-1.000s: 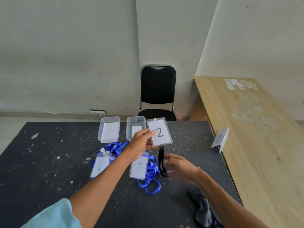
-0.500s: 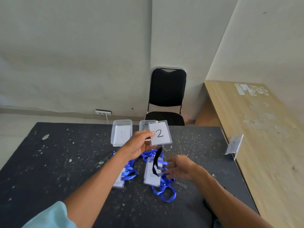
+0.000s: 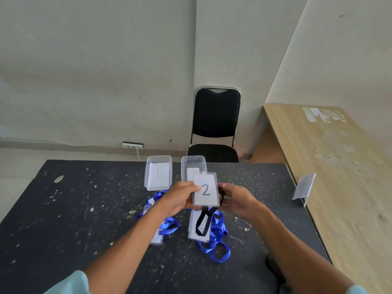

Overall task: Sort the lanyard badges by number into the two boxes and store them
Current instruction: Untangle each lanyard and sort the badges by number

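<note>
My left hand (image 3: 180, 197) pinches the left edge of a clear badge marked 2 (image 3: 205, 189), held upright above the table. My right hand (image 3: 237, 199) grips the badge's black lanyard (image 3: 202, 224) at the badge's right edge; a loop of the strap hangs below. Two clear boxes stand at the table's far edge: the box labelled 1 (image 3: 158, 160) on the left and the box labelled 2 (image 3: 194, 161) just behind the held badge. On the table lie a badge with a blue lanyard (image 3: 167, 227) under my left forearm and another badge (image 3: 192, 234) with a blue lanyard (image 3: 218, 247).
The black speckled table (image 3: 74, 209) carries everything. A black chair (image 3: 215, 124) stands behind the boxes. A wooden bench (image 3: 339, 166) runs along the right, with a small clear sign stand (image 3: 303, 186) at its edge. A dark cloth (image 3: 275, 270) lies near my right arm.
My right hand rose from the table to the right edge of the held badge, gathering the black lanyard. The badge moved a little lower and nearer, in front of box 2.
</note>
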